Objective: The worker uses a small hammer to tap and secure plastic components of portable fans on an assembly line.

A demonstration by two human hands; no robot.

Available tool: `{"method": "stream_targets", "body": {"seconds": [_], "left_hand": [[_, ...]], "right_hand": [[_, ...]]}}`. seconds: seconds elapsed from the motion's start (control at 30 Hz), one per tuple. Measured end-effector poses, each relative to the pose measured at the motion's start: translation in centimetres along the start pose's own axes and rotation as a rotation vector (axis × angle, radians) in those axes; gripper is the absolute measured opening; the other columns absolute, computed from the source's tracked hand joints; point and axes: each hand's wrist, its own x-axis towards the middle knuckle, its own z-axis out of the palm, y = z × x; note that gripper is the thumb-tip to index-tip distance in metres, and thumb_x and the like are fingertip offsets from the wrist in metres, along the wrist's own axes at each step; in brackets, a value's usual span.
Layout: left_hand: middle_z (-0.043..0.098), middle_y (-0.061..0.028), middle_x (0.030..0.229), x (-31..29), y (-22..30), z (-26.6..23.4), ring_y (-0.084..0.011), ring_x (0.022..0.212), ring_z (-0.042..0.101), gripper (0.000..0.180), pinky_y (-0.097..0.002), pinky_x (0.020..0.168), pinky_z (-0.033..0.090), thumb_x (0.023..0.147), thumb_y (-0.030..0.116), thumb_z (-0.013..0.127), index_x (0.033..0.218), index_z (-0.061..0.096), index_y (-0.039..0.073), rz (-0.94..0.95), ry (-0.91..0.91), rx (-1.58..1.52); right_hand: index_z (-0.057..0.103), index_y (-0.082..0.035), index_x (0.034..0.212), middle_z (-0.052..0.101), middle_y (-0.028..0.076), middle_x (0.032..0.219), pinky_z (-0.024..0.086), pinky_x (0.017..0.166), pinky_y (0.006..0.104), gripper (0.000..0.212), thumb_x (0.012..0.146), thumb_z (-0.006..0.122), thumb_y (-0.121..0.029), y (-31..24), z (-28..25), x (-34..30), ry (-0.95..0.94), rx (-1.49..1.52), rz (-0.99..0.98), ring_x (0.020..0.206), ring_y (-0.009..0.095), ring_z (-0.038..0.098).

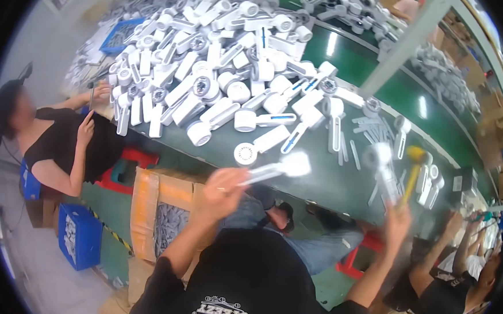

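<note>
In front of me, my left hand (pixel 222 193) is closed round the handle end of a white handheld shower head (pixel 294 165), which points to the right above the table edge. My right hand (pixel 398 221) is raised at the table's right side, smeared by motion. Out of it stick a yellow hammer (pixel 410 183) and a second white shower head (pixel 383 169), both blurred; how the fingers share them is hard to make out. Beyond my left hand, a big heap of white shower heads (pixel 201 88) covers the table, some with blue strips in their handles.
Loose clear strips (pixel 372 131) lie on the green table (pixel 316 179) near my right hand. An open carton (pixel 145 206) of small grey parts stands left of me, a blue bin (pixel 82 236) beyond it. One co-worker (pixel 69 136) sits left; others (pixel 452 283) work at right.
</note>
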Motion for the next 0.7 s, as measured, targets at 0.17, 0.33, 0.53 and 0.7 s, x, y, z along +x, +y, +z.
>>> {"method": "stream_targets", "body": {"seconds": [0.17, 0.33, 0.53, 0.7], "left_hand": [[0.073, -0.0078, 0.124, -4.1, -6.1, -10.2, -0.0184, 0.112, 0.067, 0.035, -0.0332, 0.096, 0.053, 0.102, 0.009, 0.073, 0.136, 0.072, 0.004, -0.629, 0.595, 0.107], [0.077, -0.0099, 0.094, -2.3, -16.4, -20.4, -0.0131, 0.079, 0.066, 0.043, -0.0318, 0.079, 0.055, 0.101, 0.028, 0.076, 0.141, 0.072, 0.012, -0.839, 0.835, 0.485], [0.079, -0.0199, 0.095, 0.7, -34.3, -30.7, -0.0363, 0.084, 0.076, 0.047, -0.0456, 0.083, 0.057, 0.094, 0.040, 0.076, 0.128, 0.078, 0.008, -0.700, 0.872, 0.848], [0.079, -0.0224, 0.103, 5.0, -45.0, -29.5, -0.0388, 0.095, 0.076, 0.047, -0.0491, 0.087, 0.058, 0.092, 0.035, 0.077, 0.128, 0.077, 0.005, -0.824, 0.670, 0.785]], "right_hand": [[0.074, 0.003, 0.118, 0.060, -0.004, 0.072, 0.044, 0.059, 0.0294, 0.034, 0.096, 0.081, -0.022, 1.7, 7.9, -2.6, -0.445, 0.131, 0.219, 0.068, 0.007, 0.052], [0.072, 0.002, 0.119, 0.060, -0.002, 0.066, 0.039, 0.043, 0.0278, 0.032, 0.097, 0.080, -0.019, 1.3, 10.5, -2.4, -0.467, 0.110, 0.193, 0.047, 0.008, 0.052], [0.071, 0.003, 0.116, 0.059, 0.000, 0.062, 0.039, 0.039, 0.0283, 0.029, 0.097, 0.079, -0.017, -0.7, 10.3, -3.0, -0.482, 0.189, 0.234, 0.043, 0.010, 0.053], [0.068, 0.002, 0.129, 0.058, 0.000, 0.065, 0.042, 0.039, 0.0290, 0.038, 0.097, 0.075, -0.016, 0.2, 8.7, -3.7, -0.462, 0.073, 0.220, 0.044, 0.011, 0.052]]}}
